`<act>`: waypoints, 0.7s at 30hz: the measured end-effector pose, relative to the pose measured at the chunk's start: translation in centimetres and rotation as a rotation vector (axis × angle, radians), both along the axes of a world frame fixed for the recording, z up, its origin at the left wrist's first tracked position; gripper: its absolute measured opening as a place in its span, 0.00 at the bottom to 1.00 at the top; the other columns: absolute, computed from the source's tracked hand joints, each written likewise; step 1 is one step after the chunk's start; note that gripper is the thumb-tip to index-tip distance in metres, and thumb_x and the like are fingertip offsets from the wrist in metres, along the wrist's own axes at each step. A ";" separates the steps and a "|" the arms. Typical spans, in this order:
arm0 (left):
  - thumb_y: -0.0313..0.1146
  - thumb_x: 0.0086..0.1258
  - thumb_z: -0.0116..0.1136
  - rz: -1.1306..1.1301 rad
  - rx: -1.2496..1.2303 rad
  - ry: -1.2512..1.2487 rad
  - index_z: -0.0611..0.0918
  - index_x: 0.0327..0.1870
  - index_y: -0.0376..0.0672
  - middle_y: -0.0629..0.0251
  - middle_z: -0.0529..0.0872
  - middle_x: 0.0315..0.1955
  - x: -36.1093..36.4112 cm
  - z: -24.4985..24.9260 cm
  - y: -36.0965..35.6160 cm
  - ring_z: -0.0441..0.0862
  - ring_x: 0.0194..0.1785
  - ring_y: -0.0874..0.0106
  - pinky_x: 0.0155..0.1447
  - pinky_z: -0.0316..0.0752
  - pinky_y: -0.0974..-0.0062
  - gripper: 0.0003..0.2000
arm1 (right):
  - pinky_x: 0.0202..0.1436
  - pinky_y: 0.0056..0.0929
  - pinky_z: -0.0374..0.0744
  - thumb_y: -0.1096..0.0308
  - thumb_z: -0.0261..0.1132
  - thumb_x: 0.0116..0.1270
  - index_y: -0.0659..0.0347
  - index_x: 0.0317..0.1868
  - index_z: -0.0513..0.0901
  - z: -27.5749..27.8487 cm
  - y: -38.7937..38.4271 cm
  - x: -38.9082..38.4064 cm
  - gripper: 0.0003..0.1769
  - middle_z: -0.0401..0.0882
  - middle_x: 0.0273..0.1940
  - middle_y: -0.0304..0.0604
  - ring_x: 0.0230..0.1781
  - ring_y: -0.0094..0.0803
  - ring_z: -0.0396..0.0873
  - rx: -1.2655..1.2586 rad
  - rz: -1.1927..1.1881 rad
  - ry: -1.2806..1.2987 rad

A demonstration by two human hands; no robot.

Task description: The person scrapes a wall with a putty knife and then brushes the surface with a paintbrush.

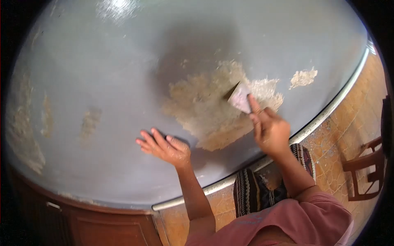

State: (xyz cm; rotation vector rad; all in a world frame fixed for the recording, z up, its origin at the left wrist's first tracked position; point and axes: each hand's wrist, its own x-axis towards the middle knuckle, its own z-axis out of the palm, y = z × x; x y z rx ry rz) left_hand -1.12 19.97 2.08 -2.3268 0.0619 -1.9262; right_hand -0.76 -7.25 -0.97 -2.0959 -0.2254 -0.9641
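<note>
My right hand (pixel 271 130) grips a putty knife (pixel 240 97), its index finger stretched along the blade. The blade lies against a large bare, tan patch (pixel 205 102) in the grey painted wall (pixel 123 74). The knife's handle is hidden in my fist. Lower left of that patch, my left hand (pixel 166 148) rests near or against the wall with fingers spread and nothing in it. Pale dust or flakes cling to its skin.
Smaller bare patches show at the right (pixel 303 78) and left (pixel 90 123) of the wall. A pale baseboard (pixel 328 110) borders the tiled floor (pixel 328 156), where flakes lie. A wooden chair (pixel 365 168) stands right; a brown wooden door (pixel 108 231) is lower left.
</note>
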 end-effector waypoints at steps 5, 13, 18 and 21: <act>0.37 0.76 0.35 0.025 0.052 -0.046 0.66 0.70 0.40 0.49 0.58 0.72 0.6 -0.8 0.3 0.47 0.76 0.46 0.74 0.38 0.46 0.23 | 0.22 0.31 0.74 0.68 0.61 0.65 0.46 0.65 0.75 2.4 0.3 2.0 0.26 0.71 0.20 0.40 0.17 0.34 0.73 -0.017 -0.028 -0.056; 0.36 0.76 0.36 0.011 0.049 -0.041 0.67 0.69 0.39 0.48 0.58 0.72 0.4 -1.0 0.3 0.49 0.76 0.47 0.74 0.40 0.45 0.23 | 0.20 0.30 0.72 0.68 0.62 0.65 0.49 0.63 0.76 1.3 0.2 0.4 0.25 0.72 0.20 0.41 0.14 0.34 0.71 -0.073 -0.091 -0.003; 0.36 0.76 0.36 0.032 0.066 -0.042 0.67 0.69 0.38 0.48 0.58 0.72 0.4 -0.9 0.5 0.50 0.76 0.46 0.74 0.41 0.46 0.23 | 0.22 0.30 0.73 0.67 0.62 0.65 0.49 0.64 0.75 0.9 -0.6 -0.1 0.25 0.71 0.20 0.41 0.15 0.34 0.71 -0.012 -0.002 0.002; 0.37 0.77 0.36 0.057 0.063 -0.038 0.67 0.69 0.38 0.48 0.58 0.72 0.5 -0.9 0.4 0.51 0.75 0.46 0.74 0.42 0.46 0.23 | 0.22 0.30 0.73 0.68 0.62 0.65 0.50 0.64 0.75 -0.4 -0.4 0.1 0.25 0.70 0.20 0.42 0.16 0.34 0.71 -0.070 -0.035 0.027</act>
